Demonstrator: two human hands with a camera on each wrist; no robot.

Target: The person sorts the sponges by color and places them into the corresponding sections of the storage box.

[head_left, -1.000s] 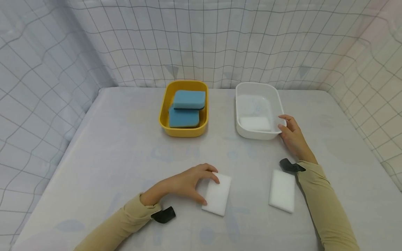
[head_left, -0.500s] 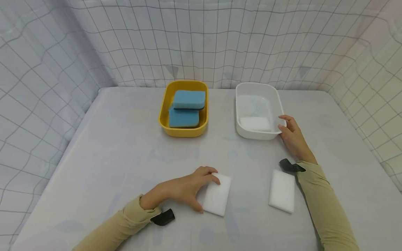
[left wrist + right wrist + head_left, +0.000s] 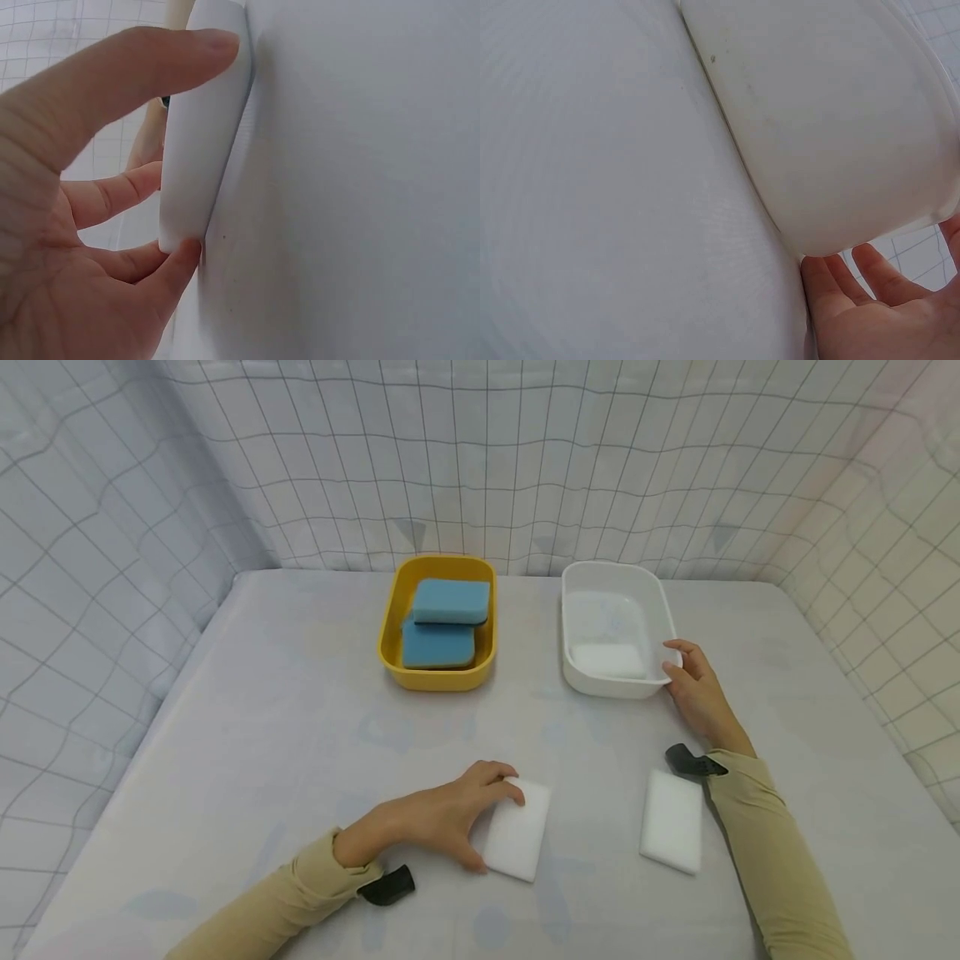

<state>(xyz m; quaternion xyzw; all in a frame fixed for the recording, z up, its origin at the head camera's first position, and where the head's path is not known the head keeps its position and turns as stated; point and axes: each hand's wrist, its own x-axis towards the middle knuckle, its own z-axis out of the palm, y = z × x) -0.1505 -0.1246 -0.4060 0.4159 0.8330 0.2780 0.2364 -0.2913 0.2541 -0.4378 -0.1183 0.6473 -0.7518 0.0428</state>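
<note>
My left hand (image 3: 446,816) pinches a white sponge (image 3: 519,835) lying flat on the table, thumb at its near end and fingertips at the far end. The left wrist view shows the thumb against the white sponge (image 3: 202,142) and other fingers at its opposite end. At the white tub (image 3: 615,687), my right hand (image 3: 701,697) grips the near right corner, with fingertips over the rim. Low in the right wrist view, fingers (image 3: 889,277) touch the tub's outer wall (image 3: 825,150). Inside the tub lies another white sponge (image 3: 609,660).
A yellow tub (image 3: 438,680) at the back holds a light blue sponge (image 3: 452,600) on top of a darker blue one (image 3: 438,645). Another white sponge (image 3: 672,821) lies beside the right forearm. Gridded white cloth (image 3: 480,468) rises behind the table.
My left thumb has slid off the white sponge's top to its near edge, and the hand has dipped slightly. The right hand stays on the tub. The whole view has shifted slightly.
</note>
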